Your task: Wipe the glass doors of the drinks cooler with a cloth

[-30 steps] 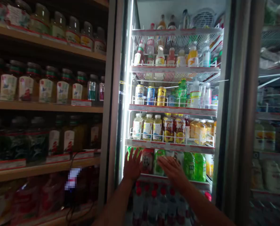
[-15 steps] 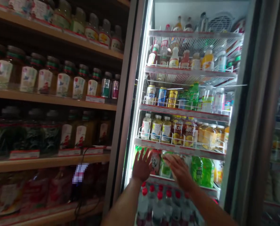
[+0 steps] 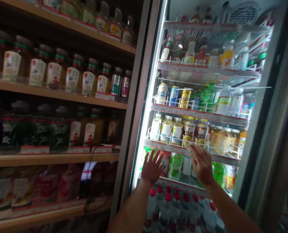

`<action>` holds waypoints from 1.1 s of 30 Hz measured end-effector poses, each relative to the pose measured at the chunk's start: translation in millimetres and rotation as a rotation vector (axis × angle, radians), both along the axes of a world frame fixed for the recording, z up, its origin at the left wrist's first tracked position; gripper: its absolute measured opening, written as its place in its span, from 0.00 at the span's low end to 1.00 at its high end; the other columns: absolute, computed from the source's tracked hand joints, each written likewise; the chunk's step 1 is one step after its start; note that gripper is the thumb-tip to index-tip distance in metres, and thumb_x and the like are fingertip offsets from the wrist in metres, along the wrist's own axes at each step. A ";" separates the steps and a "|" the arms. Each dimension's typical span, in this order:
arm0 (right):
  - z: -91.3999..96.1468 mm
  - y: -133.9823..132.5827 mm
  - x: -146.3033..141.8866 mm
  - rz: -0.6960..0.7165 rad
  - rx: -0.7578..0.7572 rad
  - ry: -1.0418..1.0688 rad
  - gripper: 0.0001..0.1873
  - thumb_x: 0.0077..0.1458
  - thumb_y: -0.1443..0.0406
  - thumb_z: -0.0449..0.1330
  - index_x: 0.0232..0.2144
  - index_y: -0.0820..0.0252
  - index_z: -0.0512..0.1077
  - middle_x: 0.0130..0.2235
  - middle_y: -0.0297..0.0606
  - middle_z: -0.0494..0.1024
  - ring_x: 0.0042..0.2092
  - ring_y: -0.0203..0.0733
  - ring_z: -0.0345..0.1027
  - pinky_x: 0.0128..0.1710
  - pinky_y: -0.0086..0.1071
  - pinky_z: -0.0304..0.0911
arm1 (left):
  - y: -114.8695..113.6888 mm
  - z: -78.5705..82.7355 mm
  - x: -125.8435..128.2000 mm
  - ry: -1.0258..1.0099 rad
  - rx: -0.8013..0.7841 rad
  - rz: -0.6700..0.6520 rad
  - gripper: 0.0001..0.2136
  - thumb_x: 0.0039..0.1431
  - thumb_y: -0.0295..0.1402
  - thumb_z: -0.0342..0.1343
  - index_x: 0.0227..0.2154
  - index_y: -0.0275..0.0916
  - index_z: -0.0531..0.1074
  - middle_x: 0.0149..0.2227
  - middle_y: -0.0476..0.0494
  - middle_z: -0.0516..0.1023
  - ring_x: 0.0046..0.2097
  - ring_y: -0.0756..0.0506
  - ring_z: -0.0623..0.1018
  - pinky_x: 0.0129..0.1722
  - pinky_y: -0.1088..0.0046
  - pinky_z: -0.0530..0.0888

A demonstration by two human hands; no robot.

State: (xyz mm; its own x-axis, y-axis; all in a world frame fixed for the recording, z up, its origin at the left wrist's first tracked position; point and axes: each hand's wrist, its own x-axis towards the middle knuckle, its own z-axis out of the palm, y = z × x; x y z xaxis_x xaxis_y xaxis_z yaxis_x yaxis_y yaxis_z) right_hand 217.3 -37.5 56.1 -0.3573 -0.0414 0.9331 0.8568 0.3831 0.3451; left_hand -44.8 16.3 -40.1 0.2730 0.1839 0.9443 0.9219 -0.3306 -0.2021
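Left hand: the left hand (image 3: 152, 168) is raised to the left of the green-labelled bottle (image 3: 176, 165); its fingers are spread and point upward; a reddish-labelled bottle (image 3: 166, 161) shows between that hand and the green-labelled bottle
Right hand: the right hand (image 3: 202, 165) is raised to the right of the green-labelled bottle, its tips reaching higher than the bottle's top; its fingers are pressed together and bent; I cannot tell whether they pinch or touch anything
Red-capped bottles: the red-capped bottles (image 3: 168, 197) are packed below the green-labelled bottle; their bodies are dim
Lower row: the green-labelled bottle stands upright, between the hands in view; a pale-labelled bottle (image 3: 186, 166) is just to its right; a bright green bottle (image 3: 219, 173) is farther right, past the right hand
Wooden shelving: the wooden shelving (image 3: 58, 158), lined with bottles, is well to the left of the green-labelled bottle
Shelves above: white-capped bottles (image 3: 166, 127) stand on the next shelf over the green-labelled bottle; a blue can (image 3: 174, 96) and a gold can (image 3: 185, 98) stand higher
Fan grille: a round fan grille (image 3: 244, 14) is far above the green-labelled bottle, to its right
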 end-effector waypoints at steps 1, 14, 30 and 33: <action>8.5 1.4 3.5 -0.010 0.062 0.106 0.29 0.64 0.71 0.54 0.66 0.53 0.63 0.57 0.44 0.76 0.57 0.49 0.69 0.59 0.47 0.61 | 0.1 -0.1 0.1 0.004 -0.007 -0.001 0.28 0.67 0.42 0.51 0.68 0.45 0.58 0.68 0.44 0.64 0.71 0.37 0.57 0.70 0.53 0.48; -37.1 -3.5 8.3 -0.017 -0.075 -0.105 0.33 0.63 0.71 0.55 0.68 0.50 0.59 0.59 0.41 0.76 0.58 0.49 0.69 0.60 0.46 0.61 | -5.3 -0.4 1.4 0.016 0.011 0.031 0.27 0.68 0.41 0.49 0.68 0.43 0.59 0.69 0.44 0.62 0.72 0.37 0.55 0.70 0.53 0.47; -76.0 -13.5 -18.3 0.008 -0.188 -0.353 0.34 0.64 0.75 0.50 0.70 0.54 0.54 0.60 0.36 0.75 0.60 0.47 0.65 0.62 0.42 0.59 | -3.6 0.9 -1.7 0.008 0.063 0.019 0.26 0.67 0.41 0.50 0.66 0.42 0.61 0.68 0.45 0.64 0.73 0.38 0.52 0.70 0.54 0.47; -52.0 -10.2 8.1 0.004 -0.121 -0.190 0.35 0.64 0.74 0.53 0.70 0.50 0.54 0.59 0.37 0.76 0.58 0.47 0.68 0.60 0.43 0.61 | 0.0 -0.9 -2.2 0.013 0.057 0.046 0.27 0.66 0.41 0.51 0.67 0.43 0.61 0.68 0.44 0.64 0.73 0.38 0.51 0.71 0.53 0.47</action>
State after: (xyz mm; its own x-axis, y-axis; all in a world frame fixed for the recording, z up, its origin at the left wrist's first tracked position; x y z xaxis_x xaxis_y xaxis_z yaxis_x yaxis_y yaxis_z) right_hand 225.5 -47.6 4.1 -0.5269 0.0648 0.8474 0.7792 0.4349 0.4513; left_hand -47.0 16.3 -41.0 0.2782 0.1422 0.9499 0.9328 -0.2758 -0.2319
